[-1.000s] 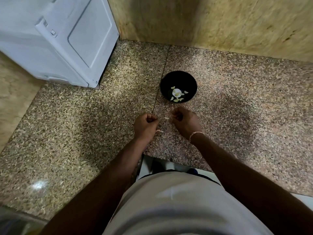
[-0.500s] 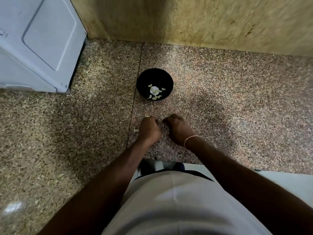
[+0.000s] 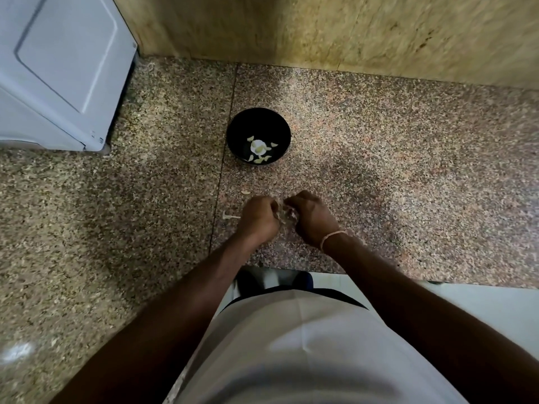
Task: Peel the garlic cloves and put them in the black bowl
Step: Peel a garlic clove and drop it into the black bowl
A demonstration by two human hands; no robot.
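We see both forearms reaching forward over the speckled bench (image 3: 379,135), knuckles up. The left hand (image 3: 258,218) and right hand (image 3: 313,218) sit fist to fist just nearer us than the black bowl (image 3: 233,132), each grip curled in and pinching a blurred garlic clove (image 3: 284,214) between them. Peeled cloves (image 3: 259,148) lie inside the bowl. A garlic stem (image 3: 230,217) lies on the bench, nearer us than the bowl, just beside the left hand.

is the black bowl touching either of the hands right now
Apart. The head view shows bare counter between the black bowl and both the left hand and right hand.
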